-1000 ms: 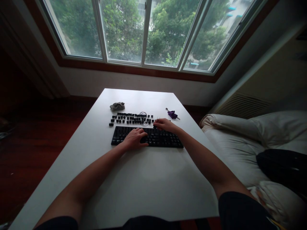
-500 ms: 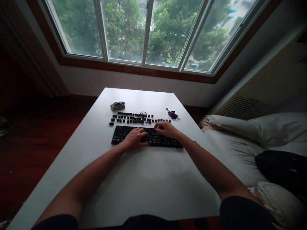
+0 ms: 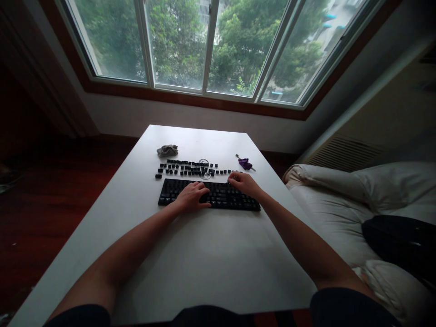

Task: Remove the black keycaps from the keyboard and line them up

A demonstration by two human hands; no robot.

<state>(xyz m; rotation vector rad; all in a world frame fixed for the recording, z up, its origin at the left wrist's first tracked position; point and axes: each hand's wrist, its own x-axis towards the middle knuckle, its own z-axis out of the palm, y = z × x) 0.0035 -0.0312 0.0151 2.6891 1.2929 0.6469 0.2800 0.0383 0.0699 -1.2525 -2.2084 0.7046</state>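
You have a black keyboard lying flat on the white worktop, its long side running crosswise in front of you. Keys show along its near part; its middle and far right portion are partly hidden from you. Just beyond its far edge, you can see small black keycaps lying loose in roughly three uneven rows, some close together, others spaced apart. Nearest you at their left end, a wider keycap lies separately, near the keyboard's far left corner.
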